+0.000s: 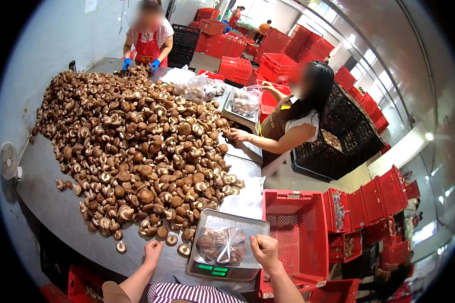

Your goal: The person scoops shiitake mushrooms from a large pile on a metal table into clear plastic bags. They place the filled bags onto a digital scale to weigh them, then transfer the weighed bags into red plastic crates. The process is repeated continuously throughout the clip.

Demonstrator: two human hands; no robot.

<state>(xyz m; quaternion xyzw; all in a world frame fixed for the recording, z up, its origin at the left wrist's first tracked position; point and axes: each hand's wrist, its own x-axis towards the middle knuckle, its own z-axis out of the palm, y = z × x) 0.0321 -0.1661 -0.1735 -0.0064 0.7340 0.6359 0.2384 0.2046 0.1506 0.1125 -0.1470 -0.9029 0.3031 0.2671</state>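
A large pile of brown mushrooms (126,151) covers much of the steel table (50,197). My left hand (153,248) has curled fingers near the pile's front edge; whatever it holds, if anything, is hidden. A scale with a metal tray (207,218) stands at the table's front, with a tied clear bag of mushrooms (215,242) on it. My right hand (264,248) is closed at the tray's right edge, beside the bag, and I cannot make out anything in it.
An empty red crate (296,222) sits right of the scale. A co-worker (298,126) reaches from the right toward the pile and a second scale (237,108); another worker (149,43) in blue gloves stands at the far end. A wall fan (9,161) hangs left. Stacked crates (384,192) line the right.
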